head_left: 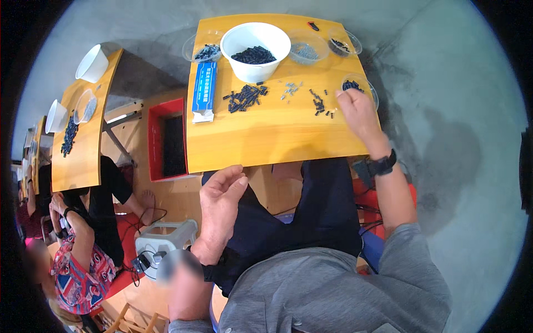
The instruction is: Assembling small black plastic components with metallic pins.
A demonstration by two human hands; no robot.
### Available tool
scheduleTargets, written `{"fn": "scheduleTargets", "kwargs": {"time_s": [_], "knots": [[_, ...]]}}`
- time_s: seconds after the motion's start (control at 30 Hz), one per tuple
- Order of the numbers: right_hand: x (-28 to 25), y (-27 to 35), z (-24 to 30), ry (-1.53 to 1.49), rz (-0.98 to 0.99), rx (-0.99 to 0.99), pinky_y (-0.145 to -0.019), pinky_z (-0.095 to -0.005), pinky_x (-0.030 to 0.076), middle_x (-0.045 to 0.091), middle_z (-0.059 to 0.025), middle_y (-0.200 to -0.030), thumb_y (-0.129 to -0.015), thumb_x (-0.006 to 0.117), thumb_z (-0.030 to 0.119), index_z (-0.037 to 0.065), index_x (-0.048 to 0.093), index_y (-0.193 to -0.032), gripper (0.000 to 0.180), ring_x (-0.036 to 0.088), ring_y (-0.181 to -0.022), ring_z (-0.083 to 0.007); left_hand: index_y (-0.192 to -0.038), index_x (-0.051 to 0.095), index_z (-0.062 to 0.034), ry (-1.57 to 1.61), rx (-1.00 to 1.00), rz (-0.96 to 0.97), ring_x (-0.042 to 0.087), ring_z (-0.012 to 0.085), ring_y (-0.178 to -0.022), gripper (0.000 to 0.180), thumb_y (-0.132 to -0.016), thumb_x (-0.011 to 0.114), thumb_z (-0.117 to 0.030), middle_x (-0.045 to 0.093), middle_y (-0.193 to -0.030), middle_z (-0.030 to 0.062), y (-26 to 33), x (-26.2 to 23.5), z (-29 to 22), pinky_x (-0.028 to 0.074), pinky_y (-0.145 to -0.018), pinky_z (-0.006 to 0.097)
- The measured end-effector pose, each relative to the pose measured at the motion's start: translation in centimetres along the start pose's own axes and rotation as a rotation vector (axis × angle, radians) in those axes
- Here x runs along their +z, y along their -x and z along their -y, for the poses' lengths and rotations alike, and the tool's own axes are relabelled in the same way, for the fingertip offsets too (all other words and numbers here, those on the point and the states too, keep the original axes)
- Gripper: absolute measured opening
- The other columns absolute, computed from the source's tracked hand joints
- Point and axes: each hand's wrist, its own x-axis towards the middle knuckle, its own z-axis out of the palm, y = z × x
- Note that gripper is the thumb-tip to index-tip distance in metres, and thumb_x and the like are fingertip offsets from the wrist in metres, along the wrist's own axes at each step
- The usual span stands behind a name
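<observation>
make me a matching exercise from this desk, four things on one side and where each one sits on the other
Things:
1. white bowl
2. blue box
3. right hand
4. left hand

Places:
A. open, held below the desk's near edge
B. desk's right edge, by a clear dish
C. back middle, holding black pieces
D. lying left of the loose black pieces

Pairs: 1-C, 2-D, 3-B, 4-A

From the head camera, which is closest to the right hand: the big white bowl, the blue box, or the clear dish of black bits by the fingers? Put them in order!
1. Clear dish, right at the right hand.
2. Big white bowl, table's back middle.
3. Blue box, far left side.
</observation>
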Motion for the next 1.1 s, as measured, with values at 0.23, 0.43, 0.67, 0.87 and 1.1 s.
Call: {"fn": "scheduleTargets", "kwargs": {"time_s": [0.23,0.43,0.67,0.87,1.1], "knots": [[-2.5,-3.0,-5.8,0.525,0.062,0.17,-0.073,-0.0484,0.049,0.065,-0.0243,-0.086,-0.083,0.056,0.035,0.0,0.065,-0.081,0.036,0.063,-0.084,-0.0403,-0.103,0.065,0.0034,-0.066,-0.022,0.005,0.057,0.0099,-0.077,0.02,-0.084,0.062,-0.003,0.066,-0.093,0.0068,-0.3,0.0,0.9,0.045,-0.069,0.023],[-1.7,-3.6,-6.1,0.593,0.04,0.121,-0.072,-0.0482,0.05,0.065,-0.0218,-0.086,-0.081,0.057,0.026,0.002,0.065,-0.083,0.026,0.063,-0.082,-0.0394,-0.101,0.065,0.0029,-0.108,-0.037,0.004,0.055,0.0087,-0.074,0.019,-0.084,0.063,-0.004,0.066,-0.089,0.0048,-0.4,-0.4,1.1,0.045,-0.068,0.022],[4.7,-3.3,-0.2,0.068,0.166,-0.179,-0.069,-0.046,0.049,0.063,-0.0197,-0.084,-0.084,0.054,0.015,0.005,0.061,-0.08,0.013,0.061,-0.081,-0.0381,-0.101,0.066,0.003,-0.179,-0.047,-0.027,0.054,0.0078,-0.073,0.02,-0.083,0.064,-0.005,0.065,-0.088,0.0037,-0.7,-0.4,1.1,0.044,-0.066,0.022],[13.8,-4.3,2.6,-0.068,0.095,-0.489,-0.072,-0.0471,0.048,0.062,-0.0202,-0.085,-0.085,0.051,0.008,0.006,0.065,-0.095,0.017,0.06,-0.084,-0.0384,-0.102,0.066,0.0022,-0.159,-0.054,-0.01,0.054,0.0078,-0.072,0.02,-0.083,0.064,-0.006,0.065,-0.087,0.003,-0.6,-0.7,1.2,0.044,-0.065,0.022],[15.5,-5.6,4.0,0.027,0.234,-0.48,-0.073,-0.047,0.048,0.06,-0.0214,-0.087,-0.085,0.053,0.007,0.005,0.064,-0.088,0.012,0.06,-0.085,-0.0382,-0.101,0.064,0.0062,-0.244,-0.039,-0.006,0.06,0.0095,-0.078,0.021,-0.083,0.064,-0.006,0.067,-0.087,0.0072,-0.8,-0.9,1.5,0.049,-0.072,0.023]]}}
